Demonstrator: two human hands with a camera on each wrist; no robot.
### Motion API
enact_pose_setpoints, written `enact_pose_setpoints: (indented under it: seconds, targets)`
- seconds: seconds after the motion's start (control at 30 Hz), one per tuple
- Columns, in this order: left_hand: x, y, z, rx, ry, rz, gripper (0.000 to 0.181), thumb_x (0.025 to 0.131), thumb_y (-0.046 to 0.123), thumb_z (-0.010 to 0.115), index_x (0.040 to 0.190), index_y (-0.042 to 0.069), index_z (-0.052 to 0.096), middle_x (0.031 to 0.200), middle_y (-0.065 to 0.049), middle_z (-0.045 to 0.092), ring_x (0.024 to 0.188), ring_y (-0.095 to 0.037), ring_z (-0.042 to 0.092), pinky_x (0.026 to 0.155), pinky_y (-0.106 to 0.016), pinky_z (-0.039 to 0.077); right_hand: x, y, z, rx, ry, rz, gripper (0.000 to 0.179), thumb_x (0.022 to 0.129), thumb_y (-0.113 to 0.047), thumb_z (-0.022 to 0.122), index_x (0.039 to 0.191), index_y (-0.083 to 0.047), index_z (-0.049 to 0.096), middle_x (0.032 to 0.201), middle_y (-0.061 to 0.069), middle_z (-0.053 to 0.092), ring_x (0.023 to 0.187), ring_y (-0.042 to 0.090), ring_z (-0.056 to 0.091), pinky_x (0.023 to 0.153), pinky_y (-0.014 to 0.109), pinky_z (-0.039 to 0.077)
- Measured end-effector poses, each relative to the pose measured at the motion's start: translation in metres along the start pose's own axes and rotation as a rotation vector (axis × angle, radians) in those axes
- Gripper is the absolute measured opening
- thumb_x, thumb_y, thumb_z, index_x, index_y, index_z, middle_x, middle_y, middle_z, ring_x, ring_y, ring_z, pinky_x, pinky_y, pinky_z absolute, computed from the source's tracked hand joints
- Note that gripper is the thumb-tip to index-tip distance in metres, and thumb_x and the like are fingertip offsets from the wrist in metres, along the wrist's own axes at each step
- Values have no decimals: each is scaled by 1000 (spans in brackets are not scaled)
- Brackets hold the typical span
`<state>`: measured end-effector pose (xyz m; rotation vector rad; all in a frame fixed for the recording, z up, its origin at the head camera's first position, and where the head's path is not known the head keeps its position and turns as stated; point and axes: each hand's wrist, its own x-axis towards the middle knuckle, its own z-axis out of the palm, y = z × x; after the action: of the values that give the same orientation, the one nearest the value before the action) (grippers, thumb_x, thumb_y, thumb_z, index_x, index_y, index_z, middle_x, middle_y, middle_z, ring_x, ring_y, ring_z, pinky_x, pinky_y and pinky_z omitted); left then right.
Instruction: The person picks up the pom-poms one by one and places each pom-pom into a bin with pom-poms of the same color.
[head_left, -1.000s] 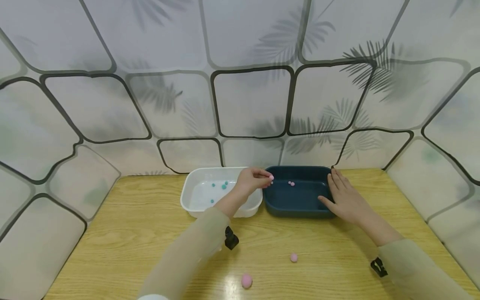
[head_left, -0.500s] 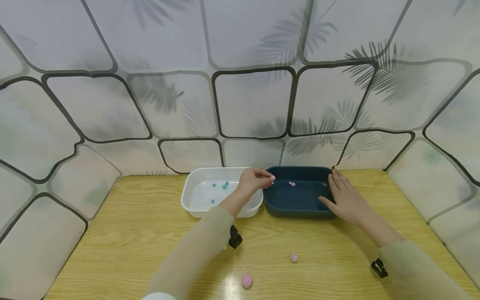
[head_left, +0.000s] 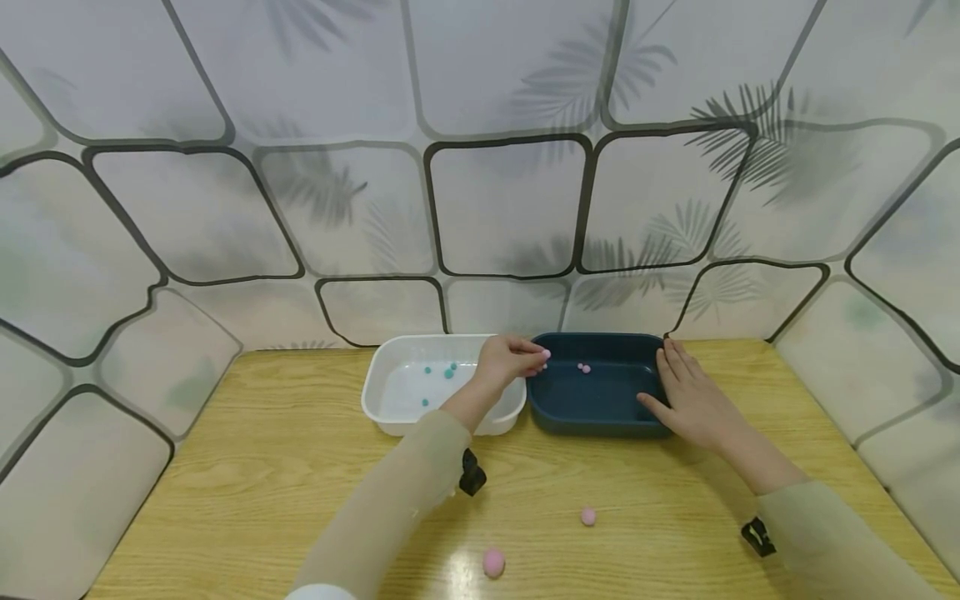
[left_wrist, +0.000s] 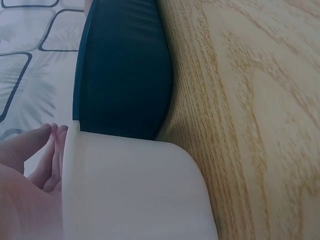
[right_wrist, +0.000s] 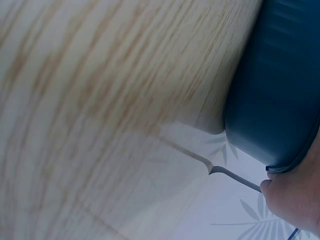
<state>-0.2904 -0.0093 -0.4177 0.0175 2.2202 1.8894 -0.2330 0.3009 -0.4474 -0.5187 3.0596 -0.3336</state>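
Between thumb and fingertips my left hand (head_left: 501, 363) pinches a small pink ball (head_left: 546, 354). It is above the place where a white tray (head_left: 381, 400) and a dark blue tray (head_left: 600, 427) meet. Several teal balls (head_left: 448, 374) lie in the white tray; small pink balls (head_left: 586, 368) lie in the blue one. My right hand (head_left: 697, 404) rests on the blue tray's right rim, fingers straight and thumb spread. In the left wrist view the white tray's wall (left_wrist: 135, 190) partly hides the left fingers. Only part of the right hand (right_wrist: 295, 195) shows in the right wrist view.
Two larger pink balls lie on the wooden table (head_left: 285, 467) nearer me: one ball (head_left: 588, 517) in front of the blue tray, another ball (head_left: 493, 562) close to the bottom edge. A patterned backdrop (head_left: 510, 208) stands behind the trays and at both sides.
My left hand has shifted very slightly to the right and still holds the pink ball. The right hand and both trays look unchanged.
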Motion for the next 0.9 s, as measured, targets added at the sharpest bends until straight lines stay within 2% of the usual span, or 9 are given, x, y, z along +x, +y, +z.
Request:
enact_pose_setpoints:
  seconds: [0.17,0.3,0.53,0.7,0.9]
  targets:
    - [-4,1,0,-15,-1,7,19,98,2,74,115,-7,78,114,-24,79,91,-23,81,88,-34,67,0,0,0,-2,0,0,96,109,-52,53,160,21,16,171,41,5,163,52,2,131,67,14]
    - [-5,1,1,-42,-9,24,19,98,-2,72,115,-10,77,113,-28,78,99,-31,81,89,-37,67,-1,0,0,-5,-1,0,96,109,-52,53,160,21,16,171,41,5,162,52,4,131,67,14]
    - [-5,-1,-1,-35,-15,25,20,99,-1,72,116,-10,77,116,-27,78,88,-17,79,90,-34,67,0,-1,-1,-18,2,-2,96,109,-52,53,160,21,16,171,41,6,162,53,5,131,67,16]
    - [-6,-3,-3,-47,-34,33,21,99,-2,71,117,-11,76,115,-28,78,89,-18,79,88,-33,67,0,0,0,-22,9,-4,95,109,-51,53,160,21,17,171,41,6,162,53,5,131,67,16]
    - [-10,-3,-7,-32,-59,17,21,99,-2,71,117,-11,76,113,-27,79,78,-9,75,83,-29,67,0,0,1,-22,16,-1,95,109,-50,54,160,20,17,171,41,7,162,53,6,131,67,16]
